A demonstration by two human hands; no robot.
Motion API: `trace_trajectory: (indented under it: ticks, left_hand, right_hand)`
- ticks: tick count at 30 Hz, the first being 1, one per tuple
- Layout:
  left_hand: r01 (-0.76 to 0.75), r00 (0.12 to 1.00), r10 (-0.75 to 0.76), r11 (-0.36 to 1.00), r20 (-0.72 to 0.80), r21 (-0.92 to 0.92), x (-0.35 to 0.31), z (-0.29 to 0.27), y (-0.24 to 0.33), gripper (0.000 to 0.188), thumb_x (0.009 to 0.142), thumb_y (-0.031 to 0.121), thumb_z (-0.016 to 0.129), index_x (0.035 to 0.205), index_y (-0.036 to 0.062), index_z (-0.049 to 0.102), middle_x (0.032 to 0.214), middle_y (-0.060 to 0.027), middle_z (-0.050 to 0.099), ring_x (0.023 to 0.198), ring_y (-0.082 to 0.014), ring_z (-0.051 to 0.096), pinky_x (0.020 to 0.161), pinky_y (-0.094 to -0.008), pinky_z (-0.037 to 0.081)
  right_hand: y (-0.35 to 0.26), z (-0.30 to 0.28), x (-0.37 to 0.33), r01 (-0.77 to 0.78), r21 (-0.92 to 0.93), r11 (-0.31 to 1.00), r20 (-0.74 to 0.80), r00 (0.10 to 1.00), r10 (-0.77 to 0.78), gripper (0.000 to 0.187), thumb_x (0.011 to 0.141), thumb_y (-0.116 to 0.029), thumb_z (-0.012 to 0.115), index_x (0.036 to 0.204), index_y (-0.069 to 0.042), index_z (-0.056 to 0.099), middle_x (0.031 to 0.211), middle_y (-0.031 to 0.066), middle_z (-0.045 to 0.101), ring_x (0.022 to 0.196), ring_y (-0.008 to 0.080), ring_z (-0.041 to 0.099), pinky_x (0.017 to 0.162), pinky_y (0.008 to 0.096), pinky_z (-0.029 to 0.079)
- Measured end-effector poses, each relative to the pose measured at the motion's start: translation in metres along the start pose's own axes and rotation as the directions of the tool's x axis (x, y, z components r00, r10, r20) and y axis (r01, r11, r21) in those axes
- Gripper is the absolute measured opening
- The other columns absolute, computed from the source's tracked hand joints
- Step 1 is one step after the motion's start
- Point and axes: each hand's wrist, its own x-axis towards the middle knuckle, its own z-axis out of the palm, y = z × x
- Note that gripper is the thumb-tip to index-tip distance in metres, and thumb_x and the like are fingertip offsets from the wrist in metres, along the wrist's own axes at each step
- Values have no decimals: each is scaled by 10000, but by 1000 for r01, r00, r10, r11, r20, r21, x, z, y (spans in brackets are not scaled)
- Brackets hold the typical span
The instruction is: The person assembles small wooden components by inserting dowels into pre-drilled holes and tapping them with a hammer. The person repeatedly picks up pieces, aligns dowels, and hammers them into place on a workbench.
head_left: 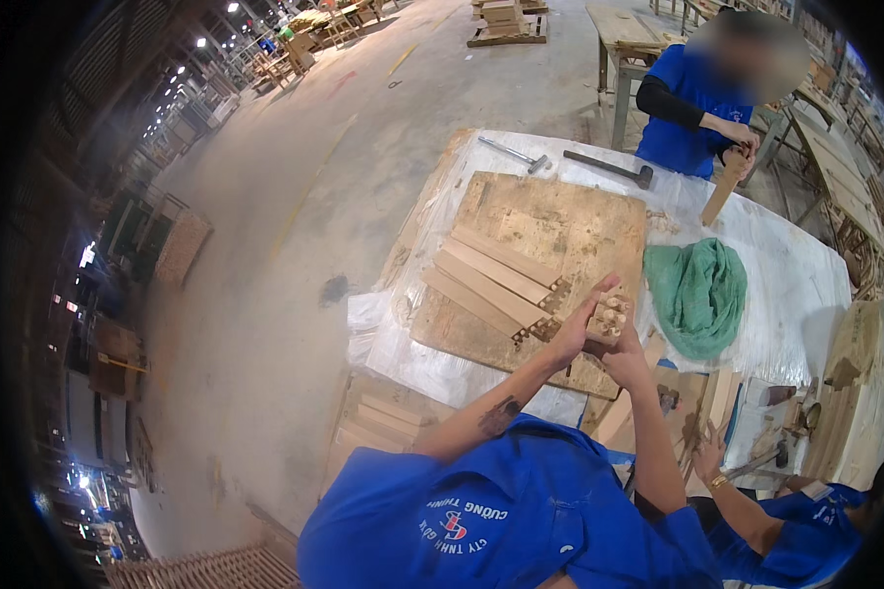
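Note:
Above the near right part of a worn wooden board, I hold a bundle of wooden slats between both palms. Its end, turned up toward me, shows several round peg-like bumps. My left hand presses along the bundle's left side, fingers closed against it. Lower down on the right, my right hand grips the same bundle; some of its fingers are hidden behind the wood. On the board, just left of my hands, several flat slats lie fanned, with dark holes or pegs at their near ends.
At the table's far edge lie a metal hammer and a dark-headed hammer. A crumpled green cloth rests right of the board on white plastic sheeting. One co-worker across holds a wooden piece; another reaches in at lower right.

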Motion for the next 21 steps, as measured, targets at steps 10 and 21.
trace_trajectory:
  ticks: [10, 21]
  left_hand:
    - [56, 998, -53, 995, 32, -83, -11, -3, 1, 503, 1096, 349, 290, 1477, 50, 427, 1403, -59, 522, 1254, -146, 527, 1079, -300, 410]
    - [15, 992, -44, 974, -122, -226, 6, -13, -7, 522, 1096, 355, 303, 1497, 42, 420, 1334, -71, 580, 1200, -157, 571, 1042, -307, 459]
  right_hand:
    - [31, 12, -9, 48, 243, 969, 33, 998, -57, 922, 779, 153, 624, 1506, -183, 167, 1368, 59, 441, 1295, 205, 494, 1007, 362, 517]
    - [24, 32, 13, 396, 177, 901, -93, 918, -385, 748, 890, 30, 544, 1527, -111, 178, 1469, 125, 405, 1394, 254, 433, 1129, 400, 406]
